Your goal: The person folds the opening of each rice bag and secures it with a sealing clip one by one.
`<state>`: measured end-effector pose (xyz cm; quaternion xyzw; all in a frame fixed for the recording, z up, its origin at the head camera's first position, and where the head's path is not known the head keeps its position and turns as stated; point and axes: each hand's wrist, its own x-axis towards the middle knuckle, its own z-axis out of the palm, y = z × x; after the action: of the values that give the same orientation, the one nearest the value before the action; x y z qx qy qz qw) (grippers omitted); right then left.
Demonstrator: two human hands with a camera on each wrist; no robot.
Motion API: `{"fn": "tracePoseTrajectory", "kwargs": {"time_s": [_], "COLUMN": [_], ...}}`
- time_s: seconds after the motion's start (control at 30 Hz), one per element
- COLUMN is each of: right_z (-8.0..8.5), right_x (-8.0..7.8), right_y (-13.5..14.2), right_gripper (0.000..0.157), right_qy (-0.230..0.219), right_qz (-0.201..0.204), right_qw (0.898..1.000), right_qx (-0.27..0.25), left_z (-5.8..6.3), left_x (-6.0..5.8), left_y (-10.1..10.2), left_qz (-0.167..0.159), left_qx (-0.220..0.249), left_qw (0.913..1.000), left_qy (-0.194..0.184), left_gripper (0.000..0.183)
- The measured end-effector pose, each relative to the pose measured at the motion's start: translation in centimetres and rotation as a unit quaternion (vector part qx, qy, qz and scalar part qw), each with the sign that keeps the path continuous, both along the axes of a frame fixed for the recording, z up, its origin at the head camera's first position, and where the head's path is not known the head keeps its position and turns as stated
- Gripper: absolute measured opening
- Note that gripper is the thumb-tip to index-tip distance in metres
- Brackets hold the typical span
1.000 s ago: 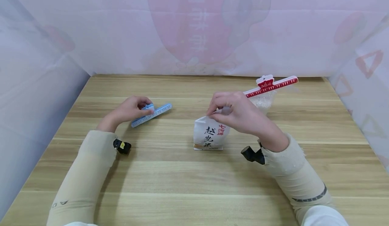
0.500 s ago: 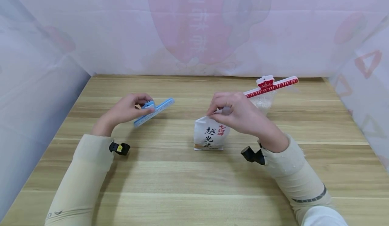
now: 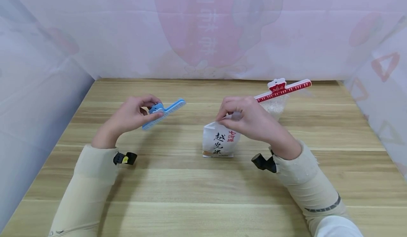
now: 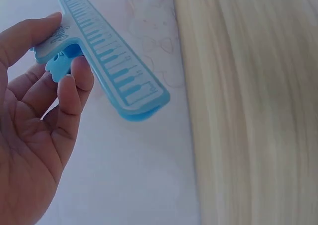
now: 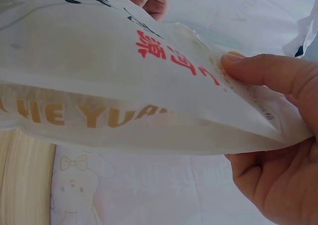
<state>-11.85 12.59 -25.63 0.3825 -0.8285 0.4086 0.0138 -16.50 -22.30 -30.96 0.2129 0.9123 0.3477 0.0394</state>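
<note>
A long blue clip with a piano-key pattern [image 4: 117, 61] is pinched at its handle by my left hand [image 3: 131, 116]. In the left wrist view the thumb lies on one handle plate and fingers are behind the other. The clip is held above the table, its long bar slanting up to the right. My right hand [image 3: 251, 118] pinches the top of a small white rice bag [image 3: 217, 141] with black and red characters. The bag stands upright on the table. In the right wrist view its folded top lies between thumb and fingers.
Behind my right hand stands a clear bag of white grains [image 3: 275, 106], with a red and white clip [image 3: 283, 90] across its top. Pale printed sheets [image 3: 127, 35] wall in the back and sides of the wooden table [image 3: 178, 187].
My left hand has lifted the blue clip off the table and brought it slightly up and to the right. The right hand and the rice bag have stayed in place.
</note>
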Motion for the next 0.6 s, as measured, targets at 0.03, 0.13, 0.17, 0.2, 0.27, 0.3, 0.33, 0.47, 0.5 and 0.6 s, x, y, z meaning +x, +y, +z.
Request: {"fn": "tracePoseTrajectory", "kwargs": {"time_s": [0.03, 0.13, 0.17, 0.2, 0.27, 0.3, 0.33, 0.47, 0.5, 0.6], "right_z": [0.0, 0.0, 0.0, 0.0, 0.1, 0.1, 0.1, 0.1, 0.1, 0.0], "right_x": [0.0, 0.0, 0.0, 0.0, 0.0, 0.0, 0.0, 0.0, 0.0, 0.0], "right_y": [0.0, -0.1, -0.1, -0.1, -0.1, -0.1, -0.1, -0.1, -0.1, -0.1], "right_gripper": [0.014, 0.014, 0.014, 0.014, 0.013, 0.013, 0.013, 0.012, 0.012, 0.012], "right_qy": [-0.001, -0.001, -0.002, -0.003, -0.003, -0.004, -0.003, -0.002, -0.001, 0.002], "right_qz": [-0.002, -0.006, -0.006, -0.006, -0.005, -0.004, -0.004, -0.006, -0.007, -0.007], "right_qw": [1.0, 1.0, 1.0, 1.0, 1.0, 1.0, 1.0, 1.0, 1.0, 1.0], "right_qx": [0.001, 0.003, 0.004, 0.005, 0.005, 0.005, 0.005, 0.006, 0.006, 0.006], "left_z": [0.2, 0.6, 0.7, 0.8, 0.9, 1.0, 1.0, 1.2, 1.2, 1.4], "left_x": [0.2, 0.8, 0.9, 1.1, 1.4, 1.5, 1.6, 1.9, 2.0, 2.3], "left_y": [0.2, 1.0, 1.2, 1.4, 1.7, 1.9, 2.0, 2.5, 2.6, 2.9], "left_qz": [-0.005, -0.019, -0.023, -0.024, -0.031, -0.036, -0.04, -0.061, -0.065, -0.074], "left_qx": [0.001, 0.006, 0.007, 0.008, 0.01, 0.012, 0.014, 0.025, 0.028, 0.028], "left_qw": [1.0, 0.9998, 0.9997, 0.9996, 0.9993, 0.9991, 0.9988, 0.9973, 0.9969, 0.9961], "left_qy": [0.003, 0.007, 0.008, 0.008, 0.017, 0.021, 0.024, 0.033, 0.034, 0.038], "left_gripper": [0.028, 0.026, 0.026, 0.026, 0.025, 0.025, 0.025, 0.023, 0.023, 0.022]}}
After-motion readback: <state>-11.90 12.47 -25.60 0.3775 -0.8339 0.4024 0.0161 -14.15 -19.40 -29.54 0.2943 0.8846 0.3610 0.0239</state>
